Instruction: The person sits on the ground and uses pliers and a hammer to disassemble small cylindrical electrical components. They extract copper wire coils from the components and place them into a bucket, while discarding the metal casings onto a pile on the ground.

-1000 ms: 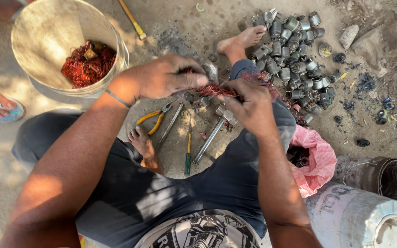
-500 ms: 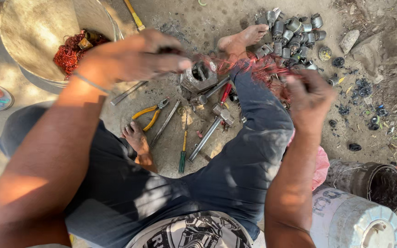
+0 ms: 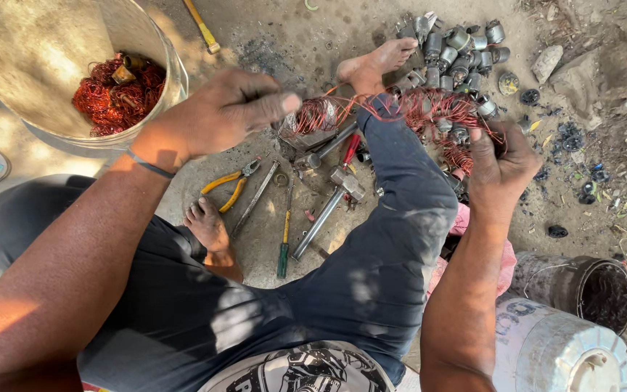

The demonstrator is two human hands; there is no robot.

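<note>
Left hand is clamped tight around a small grey metal motor core wound with reddish copper wire, its fingers curled fully over the piece, held above the dirt floor. Right hand is closed into a fist on a tangled bundle of red copper wire, which stretches from the core across the raised knee to that fist (taut in places, frizzy in others). Below the hands lie yellow-handled pliers, a green-handled screwdriver and a steel hammer. A pale plastic bucket at upper left holds more red wire; a heap of grey metal motor casings sits beside the bare foot.
</note>
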